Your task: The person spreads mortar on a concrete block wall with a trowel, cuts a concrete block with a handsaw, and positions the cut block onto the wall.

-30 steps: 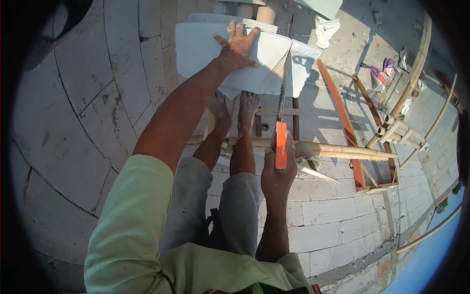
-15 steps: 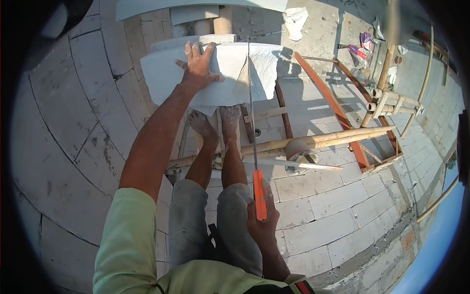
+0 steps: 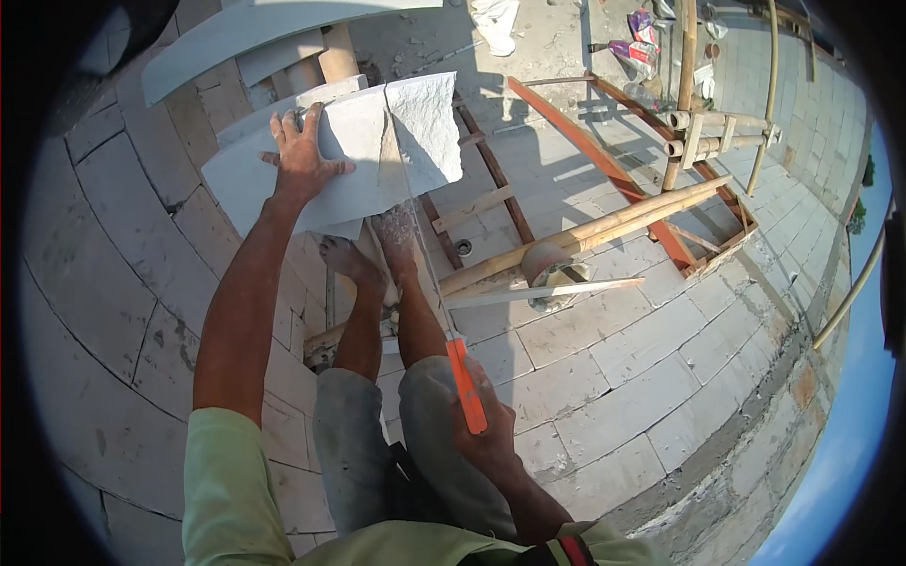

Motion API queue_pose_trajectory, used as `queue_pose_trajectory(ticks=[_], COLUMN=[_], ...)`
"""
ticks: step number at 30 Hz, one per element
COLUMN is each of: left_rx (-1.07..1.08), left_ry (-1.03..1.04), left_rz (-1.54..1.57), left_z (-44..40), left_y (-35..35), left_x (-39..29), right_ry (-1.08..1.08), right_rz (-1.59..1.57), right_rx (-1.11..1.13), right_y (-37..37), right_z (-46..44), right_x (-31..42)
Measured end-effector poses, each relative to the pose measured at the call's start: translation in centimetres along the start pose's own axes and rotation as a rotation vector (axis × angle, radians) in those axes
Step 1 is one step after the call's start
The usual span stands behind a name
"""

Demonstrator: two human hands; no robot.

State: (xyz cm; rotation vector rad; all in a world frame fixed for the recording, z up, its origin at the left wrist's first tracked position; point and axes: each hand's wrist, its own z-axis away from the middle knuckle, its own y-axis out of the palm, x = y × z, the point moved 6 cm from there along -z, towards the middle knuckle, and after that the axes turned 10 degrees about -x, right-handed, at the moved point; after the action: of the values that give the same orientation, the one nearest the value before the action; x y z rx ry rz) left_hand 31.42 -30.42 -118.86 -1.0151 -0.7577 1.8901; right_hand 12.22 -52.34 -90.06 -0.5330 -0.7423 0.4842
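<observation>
A white slab with a curved far edge and a rough, broken right end lies raised in front of me, over my bare feet. My left hand presses on its left part, fingers spread. My right hand, low and near my right knee, is wrapped round the orange handle of a hand saw. The thin blade runs forward to the slab and sits in a cut line just left of the rough end. How deep the blade goes is hard to see.
Beyond the slab are more curved white pieces. Bamboo poles and a red-brown wooden frame lie to the right, with a bucket beside the poles. Bags and litter are farther off. Pale blocks pave the floor.
The view has turned, so the slab and surroundings appear shifted left. The saw seems drawn slightly back toward me, its tip now near the slab's far edge. My left hand stays on the slab.
</observation>
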Motion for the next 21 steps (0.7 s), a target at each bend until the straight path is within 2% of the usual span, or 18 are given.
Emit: queue_pose_trajectory(ticks=[1, 3, 5, 8, 10, 13, 16, 18, 20, 21], left_rx=[0.017, 0.004, -0.018, -0.041, -0.025, 0.006, -0.01, -0.039, -0.024, -0.003], left_ry=[0.013, 0.014, 0.019, 0.021, 0.033, 0.01, 0.019, 0.019, 0.024, 0.009], left_rz=[0.011, 0.008, 0.001, 0.034, 0.067, 0.011, 0.026, 0.024, 0.043, 0.032], left_z=[0.5, 0.0, -1.0, -0.6, 0.0, 0.1, 0.0, -1.5, 0.4, -0.2], left_y=[0.5, 0.1, -0.7, -0.6, 0.0, -0.1, 0.5, -0.1, 0.3, -0.3], left_x=[-0.3, -0.3, -0.5, -0.1, 0.1, -0.2, -0.1, 0.5, -0.8, -0.7], right_ry=[-0.006, 0.103, 0.094, 0.161, 0.035, 0.031, 0.072, 0.087, 0.24, 0.149], right_rz=[0.016, 0.14, 0.075, 0.036, -0.038, -0.056, -0.052, -0.058, -0.075, -0.057], right_rx=[-0.014, 0.069, 0.021, 0.05, -0.041, -0.015, -0.017, -0.004, 0.111, 0.08], right_y=[0.3, 4.3, 5.3, 3.1, 0.4, 0.3, 4.5, 5.1, 4.0, 3.3], right_z=[-1.0, -8.6, -10.8, -6.8, -0.2, 1.2, -9.6, -11.1, -9.0, -7.1], right_x=[-0.1, -0.6, 1.4, 0.0, -0.1, -0.9, -1.3, -0.3, -0.7, -0.7])
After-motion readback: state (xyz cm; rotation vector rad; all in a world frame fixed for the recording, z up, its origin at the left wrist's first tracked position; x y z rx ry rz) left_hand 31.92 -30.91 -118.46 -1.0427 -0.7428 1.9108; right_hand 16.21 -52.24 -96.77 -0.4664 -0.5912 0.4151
